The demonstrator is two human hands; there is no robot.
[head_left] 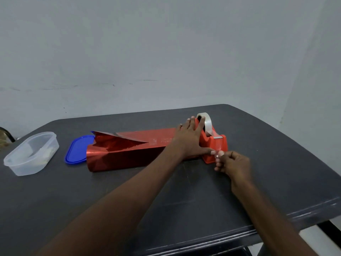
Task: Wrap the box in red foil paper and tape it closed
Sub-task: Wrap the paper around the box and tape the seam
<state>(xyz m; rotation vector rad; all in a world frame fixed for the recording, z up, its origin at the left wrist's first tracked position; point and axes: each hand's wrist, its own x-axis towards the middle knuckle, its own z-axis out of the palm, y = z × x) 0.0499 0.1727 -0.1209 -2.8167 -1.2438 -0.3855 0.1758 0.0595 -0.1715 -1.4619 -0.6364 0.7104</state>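
A long box wrapped in red foil paper [129, 152] lies across the dark table, with a loose foil flap sticking up at its left end. A red tape dispenser [215, 146] with a clear tape roll [206, 122] stands at the box's right end. My left hand [190, 139] lies flat, fingers straight, over the box's right end and the dispenser, thumb against the dispenser's front. My right hand [230, 163] pinches the end of a clear tape strip [218, 152] just in front of the dispenser's cutter.
A clear plastic container [31, 154] sits at the table's left. Its blue lid [78, 150] lies beside the box's left end, partly under the foil. The table's front edge [221, 235] runs near me, and a grey wall stands behind.
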